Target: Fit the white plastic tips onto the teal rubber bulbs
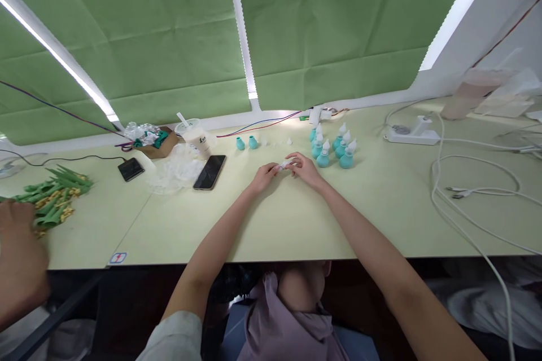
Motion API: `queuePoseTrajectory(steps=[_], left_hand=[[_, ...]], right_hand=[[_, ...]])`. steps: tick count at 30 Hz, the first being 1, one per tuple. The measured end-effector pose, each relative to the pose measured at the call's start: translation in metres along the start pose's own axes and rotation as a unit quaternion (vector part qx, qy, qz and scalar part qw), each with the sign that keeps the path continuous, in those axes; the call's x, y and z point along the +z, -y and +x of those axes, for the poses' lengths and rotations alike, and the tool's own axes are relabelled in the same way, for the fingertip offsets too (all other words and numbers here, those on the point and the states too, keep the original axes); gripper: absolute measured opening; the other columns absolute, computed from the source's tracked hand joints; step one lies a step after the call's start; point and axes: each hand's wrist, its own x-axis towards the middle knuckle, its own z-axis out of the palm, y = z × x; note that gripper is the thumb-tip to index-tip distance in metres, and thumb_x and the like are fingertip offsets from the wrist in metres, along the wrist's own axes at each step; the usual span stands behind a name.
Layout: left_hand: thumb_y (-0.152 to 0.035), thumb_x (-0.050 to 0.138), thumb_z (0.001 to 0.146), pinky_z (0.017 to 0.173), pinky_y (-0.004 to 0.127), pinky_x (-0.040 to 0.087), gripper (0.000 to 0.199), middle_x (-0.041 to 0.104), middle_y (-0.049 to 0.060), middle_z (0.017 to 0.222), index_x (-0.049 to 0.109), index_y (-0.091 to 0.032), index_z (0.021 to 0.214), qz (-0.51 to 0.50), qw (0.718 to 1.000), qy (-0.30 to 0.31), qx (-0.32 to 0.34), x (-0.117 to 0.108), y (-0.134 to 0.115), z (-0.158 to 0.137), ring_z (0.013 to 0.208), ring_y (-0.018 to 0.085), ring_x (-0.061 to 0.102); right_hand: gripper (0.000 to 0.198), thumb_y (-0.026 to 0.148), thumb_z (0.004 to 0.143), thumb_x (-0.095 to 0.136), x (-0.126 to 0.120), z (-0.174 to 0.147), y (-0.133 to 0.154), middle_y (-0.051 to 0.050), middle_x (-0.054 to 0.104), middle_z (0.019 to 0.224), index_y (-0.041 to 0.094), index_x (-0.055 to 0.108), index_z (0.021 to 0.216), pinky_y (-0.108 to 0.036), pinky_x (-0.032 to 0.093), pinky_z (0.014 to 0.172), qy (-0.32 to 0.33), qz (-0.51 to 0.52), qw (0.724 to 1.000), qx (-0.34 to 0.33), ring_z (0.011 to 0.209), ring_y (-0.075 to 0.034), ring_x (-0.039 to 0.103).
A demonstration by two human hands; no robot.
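My left hand (265, 176) and my right hand (305, 169) meet above the middle of the table. Between their fingertips is a small white plastic piece (285, 164), pinched from both sides; its exact kind is too small to make out. Just right of my right hand stand several turquoise bulb-shaped bottles with white pointed tips (323, 155). Beyond my left hand are two turquoise bulbs without tips, one (240, 144) beside the other (253, 142). Small white pieces (289, 141) lie on the tabletop near them.
To the left are a phone (210, 172), a clear plastic bag (175, 171), a drink cup with a straw (195, 138) and a small cardboard box (160, 144). Another person's hand (17, 225) is by green bundles (55, 194). A power strip (412, 134) and white cables (478, 189) lie right.
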Motion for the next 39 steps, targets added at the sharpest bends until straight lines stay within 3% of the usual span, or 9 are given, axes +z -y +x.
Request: queuePoseTrajectory(steps=[5,17,24,31,35,39], left_hand=[[-0.047,0.038,0.087,0.057,0.024,0.028,0.039,0.042,-0.002,0.063,0.058,-0.015,0.078,-0.017,1.0,0.015,0.005,0.003,-0.002,-0.002,0.059,0.01,0.035],[-0.047,0.039,0.085,0.058,0.025,0.026,0.042,0.04,-0.003,0.059,0.063,-0.013,0.082,0.024,0.998,0.06,-0.009,0.002,-0.012,-0.01,0.058,0.01,0.034],[-0.044,0.037,0.087,0.06,0.024,0.029,0.04,0.044,-0.003,0.06,0.062,-0.013,0.08,0.049,0.997,0.055,0.005,0.012,-0.015,-0.014,0.06,0.01,0.036],[-0.044,0.036,0.087,0.06,0.025,0.029,0.04,0.046,-0.002,0.062,0.059,-0.014,0.075,0.034,0.998,0.054,-0.01,0.008,-0.016,-0.012,0.059,0.01,0.037],[-0.05,0.04,0.084,0.06,0.024,0.03,0.043,0.054,0.001,0.073,0.062,-0.012,0.084,-0.03,0.994,0.105,0.009,-0.004,-0.013,-0.008,0.064,0.01,0.04],[-0.055,0.052,0.077,0.057,0.024,0.027,0.046,0.052,0.0,0.069,0.064,-0.012,0.086,-0.089,0.985,0.147,0.001,-0.013,-0.006,-0.006,0.06,0.009,0.037]], right_hand=[[0.028,0.038,0.059,0.073,-0.001,0.002,0.0,-0.003,0.066,0.073,0.018,0.062,0.074,-0.023,0.045,0.05,-0.007,0.009,1.0,0.009,0.053,-0.009,0.052],[0.029,0.039,0.057,0.074,-0.014,-0.001,-0.002,0.001,0.062,0.06,0.016,0.058,0.06,-0.022,0.039,0.048,0.063,-0.054,0.996,0.013,0.053,-0.01,0.052],[0.032,0.042,0.056,0.076,-0.018,-0.007,0.002,0.001,0.06,0.055,0.016,0.058,0.062,-0.023,0.045,0.051,0.114,-0.028,0.992,0.036,0.05,-0.01,0.053],[0.035,0.042,0.055,0.077,-0.013,-0.006,0.001,0.0,0.061,0.061,0.017,0.055,0.065,-0.025,0.048,0.055,0.101,0.006,0.994,0.039,0.054,-0.011,0.056],[0.031,0.041,0.063,0.072,-0.008,-0.005,0.009,0.0,0.063,0.067,0.018,0.061,0.08,-0.023,0.046,0.055,0.085,-0.017,0.996,-0.001,0.06,-0.011,0.057],[0.036,0.043,0.068,0.067,-0.005,-0.007,0.017,-0.002,0.065,0.073,0.017,0.064,0.092,-0.022,0.044,0.053,0.107,-0.025,0.994,0.001,0.059,-0.011,0.055]])
